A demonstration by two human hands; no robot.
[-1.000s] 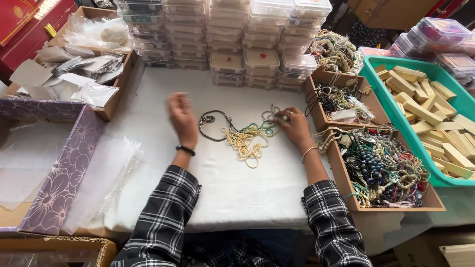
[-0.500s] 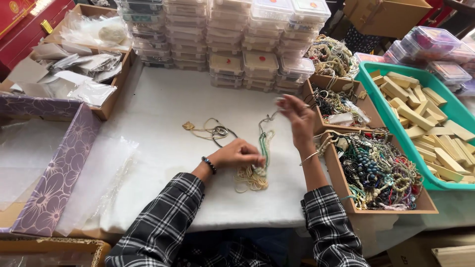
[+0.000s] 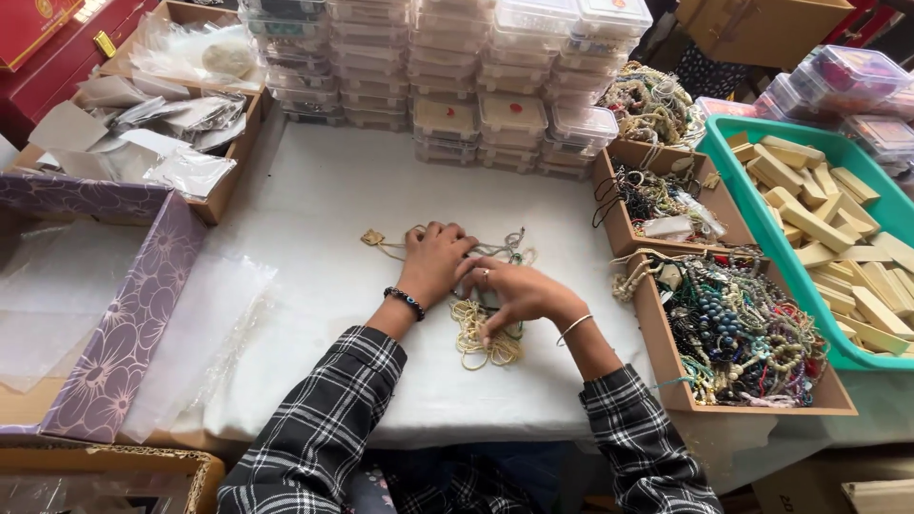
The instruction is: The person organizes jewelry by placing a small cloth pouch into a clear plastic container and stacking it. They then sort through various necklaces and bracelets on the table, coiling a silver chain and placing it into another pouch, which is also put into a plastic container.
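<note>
Bead tray point(image 3: 657, 366) at 3 o'clock: mixed bracelets. Green bin point(image 3: 762, 214): tan blocks. Left hand point(image 3: 436, 259), right hand point(image 3: 509, 290) both pinching cords point(image 3: 481, 335) on white table point(image 3: 324, 200).

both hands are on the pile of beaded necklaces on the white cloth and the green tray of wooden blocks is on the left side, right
Not quite. In the head view the green tray of wooden blocks sits on the right side. Both the left hand and the right hand are on the beaded necklaces on the white cloth.
</note>
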